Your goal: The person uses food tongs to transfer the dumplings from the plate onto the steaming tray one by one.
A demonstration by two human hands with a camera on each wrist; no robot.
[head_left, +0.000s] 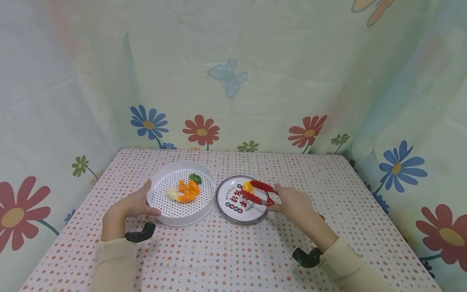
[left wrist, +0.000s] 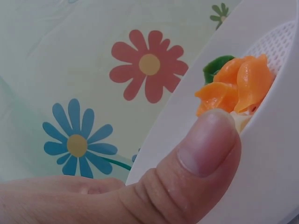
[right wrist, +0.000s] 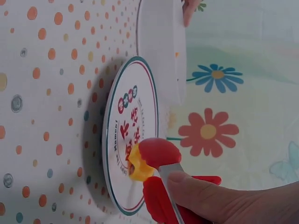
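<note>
My left hand [head_left: 133,204] holds the left side of a round white perforated tray [head_left: 209,202], with the thumb [left wrist: 208,144] against its wall. In the tray lie orange pepper-like pieces [head_left: 187,197], a green piece [head_left: 195,178] and a pale piece [head_left: 172,193]. My right hand [head_left: 296,205] grips red-tipped tongs [head_left: 257,198] with metal arms. Between the tongs' tips is a yellow pepper-like piece [right wrist: 139,165], over a white plate [head_left: 228,190] with red lettering and a dark rim.
The plate stands just right of the tray on a dotted tablecloth [head_left: 204,259]. A flowered curtain [head_left: 277,73] rises behind the table and along both sides. Something small and red [head_left: 322,217] shows behind the right wrist. Each wrist wears a black device [head_left: 307,258].
</note>
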